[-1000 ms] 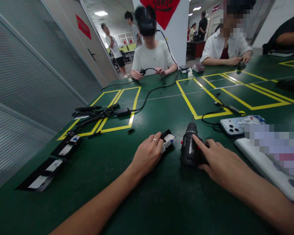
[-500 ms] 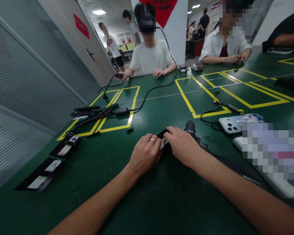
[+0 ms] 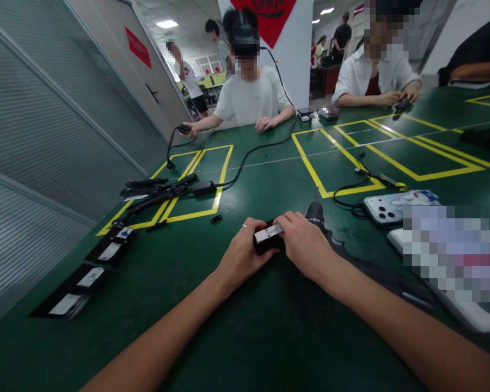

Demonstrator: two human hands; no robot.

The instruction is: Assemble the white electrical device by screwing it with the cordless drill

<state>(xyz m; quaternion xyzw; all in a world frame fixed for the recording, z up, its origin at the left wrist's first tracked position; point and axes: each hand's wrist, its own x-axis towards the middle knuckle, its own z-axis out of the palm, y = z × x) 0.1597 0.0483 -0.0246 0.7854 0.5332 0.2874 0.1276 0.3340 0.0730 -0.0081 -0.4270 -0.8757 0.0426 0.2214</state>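
Note:
Both my hands hold a small black block with a white label [image 3: 267, 238] just above the green table [image 3: 245, 337]. My left hand [image 3: 242, 255], a ring on one finger, grips its left end. My right hand [image 3: 304, 245] grips its right end, fingers curled over the top. A black cordless screwdriver [image 3: 316, 213] lies on the table right behind my right hand, partly hidden by it.
A phone in a patterned case [image 3: 387, 206] and a white device lie at the right, with a black cable [image 3: 351, 191]. Black packets [image 3: 77, 283] and black tools [image 3: 159, 188] lie at the left. Other people sit across the table.
My right hand left the screwdriver and came to the black block. Both hands have now lifted and turned the block, label up. The person opposite stretched an arm out sideways.

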